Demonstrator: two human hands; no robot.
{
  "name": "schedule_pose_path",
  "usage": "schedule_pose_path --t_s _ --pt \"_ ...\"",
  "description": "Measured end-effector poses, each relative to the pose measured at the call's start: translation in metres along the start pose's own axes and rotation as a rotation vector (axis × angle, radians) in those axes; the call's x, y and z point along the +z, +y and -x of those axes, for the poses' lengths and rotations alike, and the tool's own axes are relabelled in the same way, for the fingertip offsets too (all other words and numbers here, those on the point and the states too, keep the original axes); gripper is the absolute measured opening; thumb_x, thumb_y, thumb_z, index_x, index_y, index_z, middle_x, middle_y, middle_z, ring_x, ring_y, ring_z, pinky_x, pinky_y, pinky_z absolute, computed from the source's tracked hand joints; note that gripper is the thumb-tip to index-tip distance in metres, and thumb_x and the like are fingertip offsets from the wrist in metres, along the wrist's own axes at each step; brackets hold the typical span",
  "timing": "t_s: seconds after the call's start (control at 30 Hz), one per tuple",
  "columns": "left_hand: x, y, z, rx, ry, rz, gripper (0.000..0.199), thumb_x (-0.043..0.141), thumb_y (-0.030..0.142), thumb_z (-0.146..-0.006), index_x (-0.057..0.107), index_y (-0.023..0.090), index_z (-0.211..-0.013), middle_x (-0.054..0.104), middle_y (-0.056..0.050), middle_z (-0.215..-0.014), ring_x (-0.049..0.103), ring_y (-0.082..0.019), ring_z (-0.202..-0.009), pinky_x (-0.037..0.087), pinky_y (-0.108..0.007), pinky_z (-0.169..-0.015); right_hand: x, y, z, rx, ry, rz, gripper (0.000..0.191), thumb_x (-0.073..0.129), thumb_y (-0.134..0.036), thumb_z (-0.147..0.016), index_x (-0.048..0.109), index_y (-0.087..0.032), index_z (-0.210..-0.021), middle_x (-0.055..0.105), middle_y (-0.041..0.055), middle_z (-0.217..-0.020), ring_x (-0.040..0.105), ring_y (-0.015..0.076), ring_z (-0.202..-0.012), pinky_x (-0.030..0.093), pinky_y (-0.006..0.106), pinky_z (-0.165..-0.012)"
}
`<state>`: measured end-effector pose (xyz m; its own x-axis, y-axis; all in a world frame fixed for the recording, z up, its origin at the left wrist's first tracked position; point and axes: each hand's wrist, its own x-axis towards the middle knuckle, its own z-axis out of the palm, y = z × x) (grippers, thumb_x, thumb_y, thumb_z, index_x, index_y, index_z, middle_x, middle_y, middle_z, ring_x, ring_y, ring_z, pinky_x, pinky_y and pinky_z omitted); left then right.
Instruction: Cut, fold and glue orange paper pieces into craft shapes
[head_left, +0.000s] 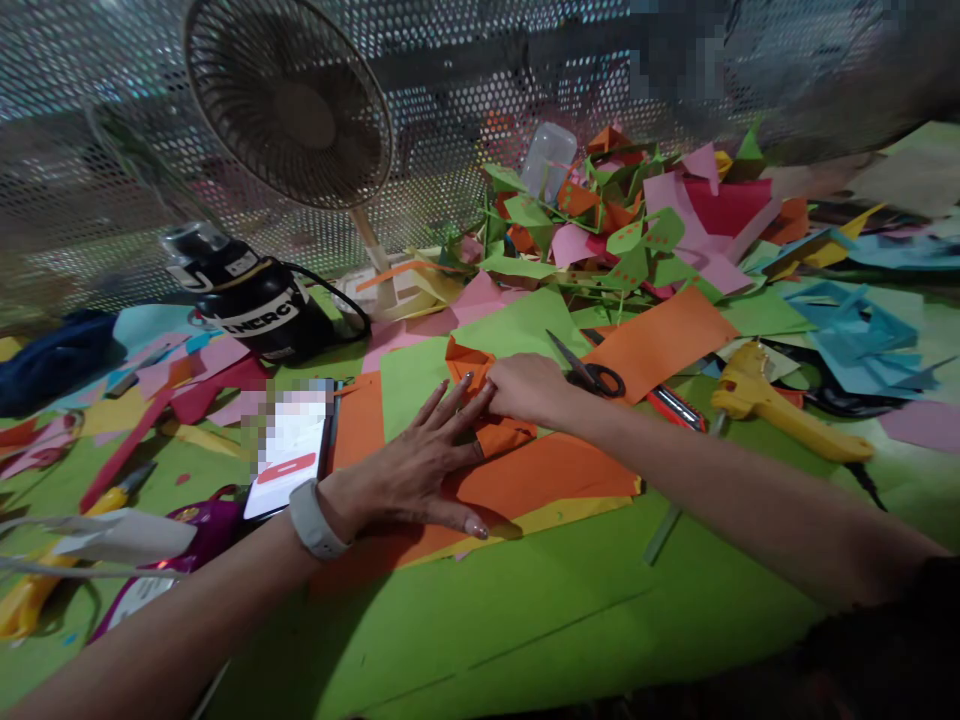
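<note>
Perforated mesh [435, 150] stands behind a green tabletop [525, 620] heaped with cut paper, with a fan [304, 115] and a black bottle [262, 310] towards the far left. Seen from the head camera, a folded orange piece [506, 437] lies just ahead of the person, partly covered by both hands. Its visible parts line up on a slant, from far left to near right, so its long axis seems to cut obliquely across the body's line, though the covered middle leaves that uncertain. Beneath it are a light green sheet [525, 325] and, closer to the person, a larger orange sheet [555, 475] with a yellow edge [577, 515] showing along its near side.

The left hand [431, 455] is palm down with its fingers spread wide, bearing on the orange sheet and gripping nothing; its fingertips reach the left side of the folded piece. The right hand [529, 388] comes in from the right and sits directly over the piece's middle, so it is the nearer of the two. It is curled, but its fingertips are hidden, and whether they pinch the paper cannot be told. Scissors [606, 381] lie just beyond the right wrist, handles towards it, beside a red cutter [676, 408]; the yellow glue gun [780, 400] is farther right.
</note>
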<state>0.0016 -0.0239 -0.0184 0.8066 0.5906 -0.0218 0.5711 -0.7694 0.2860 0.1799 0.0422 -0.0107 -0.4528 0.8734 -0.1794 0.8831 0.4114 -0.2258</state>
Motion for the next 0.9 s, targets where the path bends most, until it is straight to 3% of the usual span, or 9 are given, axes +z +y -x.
schedule_pose_path --t_s 0.17,0.3,0.53,0.77,0.9 --pt "-0.002 -0.002 -0.001 0.038 0.032 0.013 0.064 0.06 0.076 -0.066 0.07 0.027 -0.106 0.012 -0.003 -0.16 0.003 -0.04 -0.144 0.005 -0.062 -0.114 -0.001 0.0 0.001 -0.001 -0.001 -0.004 0.03 0.053 -0.036 -0.078 0.073 -0.019 -0.094 0.073 0.0142 -0.092 0.067 0.0289 -0.091 0.047 0.033 -0.068" --pt "-0.003 -0.003 -0.001 0.062 0.043 -0.009 0.062 0.06 0.074 -0.068 0.071 0.027 -0.106 0.011 -0.003 -0.16 0.005 -0.039 -0.144 0.003 -0.059 -0.116 -0.001 0.0 0.001 -0.002 0.001 0.004 0.031 0.055 -0.04 -0.077 0.072 -0.02 -0.095 0.073 0.0137 -0.093 0.067 0.0291 -0.092 0.048 0.033 -0.069" --pt "0.0 -0.008 -0.003 0.125 0.042 -0.021 0.076 0.061 0.074 -0.067 0.058 0.031 -0.129 0.005 -0.003 -0.16 0.001 -0.039 -0.144 -0.001 -0.059 -0.115 -0.002 -0.001 0.002 0.015 -0.014 -0.009 0.036 0.052 -0.044 -0.08 0.072 -0.019 -0.097 0.073 0.0147 -0.096 0.067 0.0294 -0.094 0.048 0.033 -0.07" --pt "-0.004 0.007 0.01 0.015 0.052 -0.069 0.061 0.059 0.069 -0.075 0.062 0.031 -0.123 0.0 0.0 -0.16 0.002 -0.038 -0.144 0.003 -0.061 -0.115 -0.004 -0.001 0.005 0.004 -0.011 -0.005 0.035 0.056 -0.046 -0.076 0.073 -0.021 -0.095 0.074 0.0123 -0.095 0.067 0.0285 -0.093 0.047 0.032 -0.068" --pt "-0.006 0.006 0.02 -0.009 0.046 -0.087 0.063 0.06 0.07 -0.072 0.062 0.032 -0.122 0.003 0.0 -0.16 0.001 -0.039 -0.144 0.004 -0.061 -0.115 -0.004 0.0 0.005 0.01 -0.018 -0.013 0.042 0.059 -0.053 -0.073 0.073 -0.02 -0.095 0.074 0.0122 -0.095 0.067 0.029 -0.092 0.047 0.032 -0.066"
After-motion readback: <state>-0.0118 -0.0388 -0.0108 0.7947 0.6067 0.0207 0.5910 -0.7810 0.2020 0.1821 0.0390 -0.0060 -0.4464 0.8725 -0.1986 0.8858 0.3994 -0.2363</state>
